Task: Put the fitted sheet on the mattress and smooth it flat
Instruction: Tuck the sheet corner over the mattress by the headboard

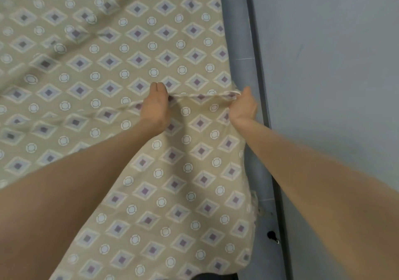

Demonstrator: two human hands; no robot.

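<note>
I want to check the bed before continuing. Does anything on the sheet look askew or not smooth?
Yes. The patterned sheet is not flat: both hands, left hand and right hand, pinch a raised ridge of fabric between them, and wrinkles run across the upper left. Its right edge lies unevenly along the grey bed edge.

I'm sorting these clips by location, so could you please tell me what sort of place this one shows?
Probably a bedroom or dormitory. A patterned fitted sheet covers a bed, both hands, left hand and right hand, grip its hem, and a grey bed rail runs along a plain wall.
</note>
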